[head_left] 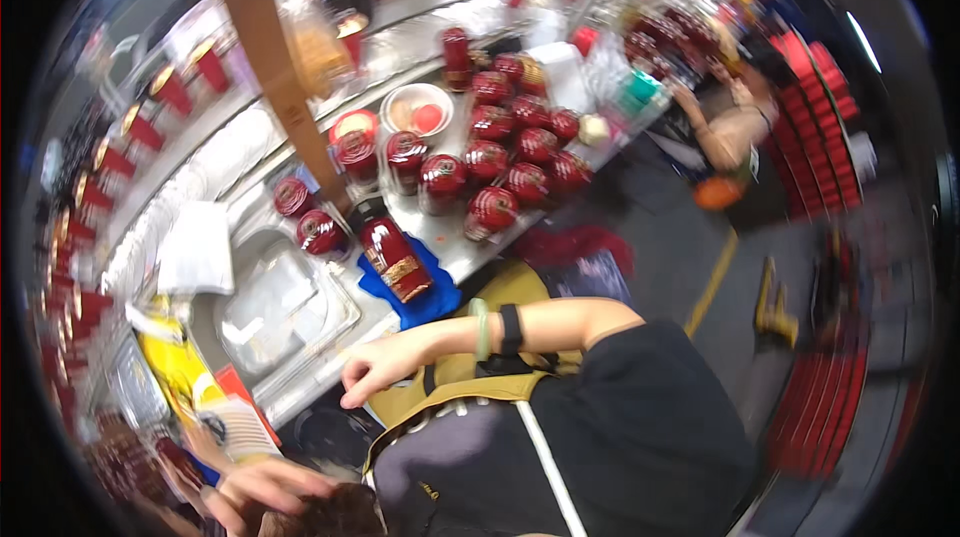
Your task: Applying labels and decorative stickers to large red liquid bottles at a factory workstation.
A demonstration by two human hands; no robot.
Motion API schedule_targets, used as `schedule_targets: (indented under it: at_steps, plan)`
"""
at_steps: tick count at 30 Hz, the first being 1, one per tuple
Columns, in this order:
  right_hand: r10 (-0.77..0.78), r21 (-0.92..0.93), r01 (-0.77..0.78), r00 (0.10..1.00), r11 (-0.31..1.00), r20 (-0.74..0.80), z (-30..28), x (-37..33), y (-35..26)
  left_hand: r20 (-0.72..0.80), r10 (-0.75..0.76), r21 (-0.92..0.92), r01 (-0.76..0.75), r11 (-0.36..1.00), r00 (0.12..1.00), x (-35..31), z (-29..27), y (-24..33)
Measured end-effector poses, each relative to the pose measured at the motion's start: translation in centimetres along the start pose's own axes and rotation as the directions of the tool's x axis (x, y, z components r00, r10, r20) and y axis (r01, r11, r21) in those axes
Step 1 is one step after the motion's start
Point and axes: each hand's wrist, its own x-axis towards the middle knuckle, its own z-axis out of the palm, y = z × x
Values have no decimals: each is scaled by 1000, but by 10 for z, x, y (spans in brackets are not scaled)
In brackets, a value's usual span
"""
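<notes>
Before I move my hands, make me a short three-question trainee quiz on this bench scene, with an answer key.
1. What colour is the cloth under the dark red bottle? (a) yellow (b) blue (c) white
2. What is worn nearest the right hand on that arm?
3. True or false: the right hand is gripping that bottle.

Key: 1. b, blue. 2. The pale green bangle. 3. False; the hand is apart from it.

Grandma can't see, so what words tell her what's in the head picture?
Someone's right hand hovers by a counter, near a red bottle on a blue cloth. Shiny red things with round ends crowd the counter, and another person is blurry at upper right.
</notes>
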Motion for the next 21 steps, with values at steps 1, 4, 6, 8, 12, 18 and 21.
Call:
schedule_targets:
  at_steps: [1, 4, 6, 8, 12, 18, 21]
  plan:
    - [-2, 11, 2, 1000, 1000, 31, -1, -7, 10, 501, 86, -21, -87, 996, 861, 11, -3, -25]
    - [23, 7, -24, 988, 1000, 150, -16, -18, 38, 645, 76, -4, -96, 995, 761, 31, 15, -46]
    - [56, -46, -48, 980, 998, 192, -24, -23, 57, 566, 78, 155, -199, 968, 821, 42, 17, -60]
    - [40, -57, -29, 979, 998, 199, -25, -24, 76, 552, -304, 360, 107, 927, 776, 46, 9, -58]
    - [19, 11, -21, 977, 1000, 212, -31, -21, 109, 587, -139, 431, -162, 888, 798, 39, -1, -93]
    - [-131, 33, 127, 967, 991, 218, -36, -15, 147, 349, 334, 517, -477, 711, 876, -12, 13, -116]
    - [-135, -32, 147, 960, 989, 245, -37, -16, 165, 349, 891, 57, -956, 288, 289, -46, 68, -130]
